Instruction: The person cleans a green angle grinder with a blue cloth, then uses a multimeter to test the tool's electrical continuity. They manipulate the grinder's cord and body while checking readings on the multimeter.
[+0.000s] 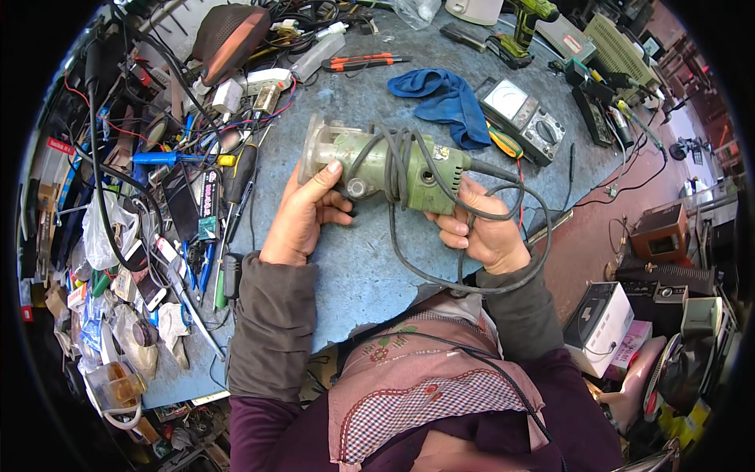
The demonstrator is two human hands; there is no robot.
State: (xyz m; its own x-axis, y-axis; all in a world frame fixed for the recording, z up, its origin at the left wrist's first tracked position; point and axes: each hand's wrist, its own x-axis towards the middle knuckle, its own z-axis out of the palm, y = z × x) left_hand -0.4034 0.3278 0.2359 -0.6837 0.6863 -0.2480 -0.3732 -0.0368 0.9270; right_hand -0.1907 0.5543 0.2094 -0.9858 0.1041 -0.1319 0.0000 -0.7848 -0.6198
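A green trim router (417, 175) with a clear plastic base (324, 143) lies sideways between my hands, above the blue worktop (346, 275). Its dark power cord (395, 169) is wound several times around the body, and a loose loop hangs over my right wrist. My left hand (311, 206) grips the base end, thumb on top and fingers curled beneath. At the rear end, my right hand (480, 224) is closed on the lower edge of the housing, with the cord against its fingers. Some of its fingertips are hidden behind the tool.
Beyond the router lie a blue cloth (448, 102), an analog multimeter (523, 118) and a red-and-black tool (366, 61). A green cordless drill (525, 31) stands farther back. Screwdrivers, wires and small parts crowd the left side. White and brown boxes (599, 318) sit at lower right.
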